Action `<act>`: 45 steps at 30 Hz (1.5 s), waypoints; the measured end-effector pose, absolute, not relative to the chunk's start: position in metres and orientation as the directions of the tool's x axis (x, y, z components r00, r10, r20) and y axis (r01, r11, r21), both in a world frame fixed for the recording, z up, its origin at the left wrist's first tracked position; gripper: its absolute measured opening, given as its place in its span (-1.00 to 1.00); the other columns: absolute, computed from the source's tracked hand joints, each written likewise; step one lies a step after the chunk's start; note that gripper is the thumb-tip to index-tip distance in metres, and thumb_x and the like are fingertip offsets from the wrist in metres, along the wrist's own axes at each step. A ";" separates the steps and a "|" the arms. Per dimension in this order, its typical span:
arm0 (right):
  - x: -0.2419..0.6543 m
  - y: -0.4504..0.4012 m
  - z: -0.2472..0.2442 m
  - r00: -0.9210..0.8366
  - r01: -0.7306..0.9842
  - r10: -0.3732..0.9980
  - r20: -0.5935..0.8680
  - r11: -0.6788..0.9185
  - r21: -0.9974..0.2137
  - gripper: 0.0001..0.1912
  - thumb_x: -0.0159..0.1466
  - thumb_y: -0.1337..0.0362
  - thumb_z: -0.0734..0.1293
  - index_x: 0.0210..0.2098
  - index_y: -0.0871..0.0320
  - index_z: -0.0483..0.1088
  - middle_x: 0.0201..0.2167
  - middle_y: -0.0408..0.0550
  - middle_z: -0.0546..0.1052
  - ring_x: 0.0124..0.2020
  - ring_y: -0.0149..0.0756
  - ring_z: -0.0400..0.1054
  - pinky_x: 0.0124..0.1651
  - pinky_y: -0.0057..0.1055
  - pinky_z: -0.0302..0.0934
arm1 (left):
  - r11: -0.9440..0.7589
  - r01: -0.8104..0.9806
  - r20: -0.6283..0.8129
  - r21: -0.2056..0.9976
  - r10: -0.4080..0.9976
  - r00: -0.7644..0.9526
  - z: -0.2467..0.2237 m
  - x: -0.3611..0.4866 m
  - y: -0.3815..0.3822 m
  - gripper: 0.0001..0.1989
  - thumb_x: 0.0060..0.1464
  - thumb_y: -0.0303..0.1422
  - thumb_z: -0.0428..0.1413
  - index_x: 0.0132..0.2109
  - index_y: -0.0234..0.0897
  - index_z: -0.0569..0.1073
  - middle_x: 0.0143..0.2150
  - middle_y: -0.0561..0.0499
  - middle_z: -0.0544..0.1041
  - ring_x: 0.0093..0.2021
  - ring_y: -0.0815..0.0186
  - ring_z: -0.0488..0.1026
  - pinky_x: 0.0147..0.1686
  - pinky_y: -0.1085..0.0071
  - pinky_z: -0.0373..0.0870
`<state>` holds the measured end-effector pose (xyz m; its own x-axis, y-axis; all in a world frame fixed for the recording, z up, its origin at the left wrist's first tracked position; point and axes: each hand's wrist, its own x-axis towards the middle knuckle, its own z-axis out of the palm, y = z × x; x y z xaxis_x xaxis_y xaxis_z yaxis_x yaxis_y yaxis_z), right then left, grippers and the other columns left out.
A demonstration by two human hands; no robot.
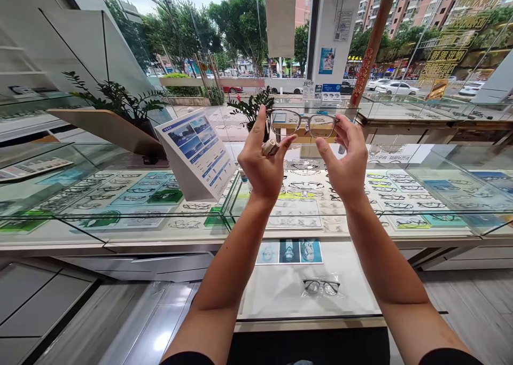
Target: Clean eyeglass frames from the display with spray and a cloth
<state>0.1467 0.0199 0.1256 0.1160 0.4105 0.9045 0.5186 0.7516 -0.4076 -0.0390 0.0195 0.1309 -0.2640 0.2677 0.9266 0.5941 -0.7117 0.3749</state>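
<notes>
Ideally, support the eyeglasses (306, 120) level between the hands: left hand (262, 164) pinching one end, right hand (349, 162) pinching the other, skin clear of both lenses (285, 123).

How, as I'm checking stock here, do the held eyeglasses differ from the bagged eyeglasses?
The held eyeglasses are raised in the left hand and right hand; the bagged eyeglasses lie on the white surface below. The held eyeglasses are unwrapped, while the bagged eyeglasses sit inside clear packaging. Both have two see-through lenses.
</notes>
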 end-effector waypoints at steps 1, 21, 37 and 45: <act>0.146 0.019 0.126 0.115 0.526 0.405 0.907 0.750 -0.401 -0.35 0.45 -0.03 0.39 0.46 -0.06 0.30 0.34 0.17 0.49 0.32 0.09 0.49 0.26 0.15 0.49 | -0.712 0.593 0.926 0.376 0.270 -0.263 0.130 -0.039 0.020 -0.24 0.28 -0.19 0.37 0.54 0.09 0.35 0.50 0.00 0.47 0.46 0.05 0.48 0.28 0.11 0.62; 0.145 0.011 0.130 0.100 0.579 0.341 0.935 0.744 -0.333 -0.38 0.46 -0.03 0.38 0.44 -0.06 0.31 0.32 0.15 0.50 0.29 0.10 0.49 0.28 0.24 0.46 | -0.748 0.444 0.869 0.493 0.399 -0.292 0.125 -0.043 0.030 -0.21 0.27 -0.12 0.37 0.55 0.11 0.32 0.59 0.04 0.30 0.50 0.01 0.42 0.26 0.05 0.64; 0.148 0.010 0.133 0.113 0.603 0.336 0.935 0.725 -0.333 -0.43 0.46 -0.10 0.38 0.37 -0.05 0.39 0.21 0.13 0.53 0.26 0.11 0.46 0.27 0.29 0.44 | -0.741 0.325 0.809 0.588 0.528 -0.259 0.130 -0.045 0.033 -0.21 0.19 0.06 0.40 0.46 -0.09 0.47 0.38 -0.22 0.59 0.33 -0.04 0.58 -0.04 0.26 0.69; 0.149 0.012 0.133 0.122 0.620 0.349 0.929 0.704 -0.346 -0.44 0.45 -0.14 0.39 0.31 -0.02 0.43 0.12 0.10 0.54 0.16 0.06 0.48 0.21 0.22 0.46 | -0.712 0.344 0.790 0.612 0.569 -0.227 0.125 -0.055 0.038 -0.23 0.17 0.06 0.42 0.42 -0.12 0.52 0.09 -0.18 0.75 0.07 0.08 0.69 -0.09 0.26 0.70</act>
<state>0.1494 0.0120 0.1325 0.1220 0.3492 0.9291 0.6197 0.7044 -0.3461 -0.0551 0.0381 0.1251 -0.2269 0.5692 0.7903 0.3443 -0.7122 0.6118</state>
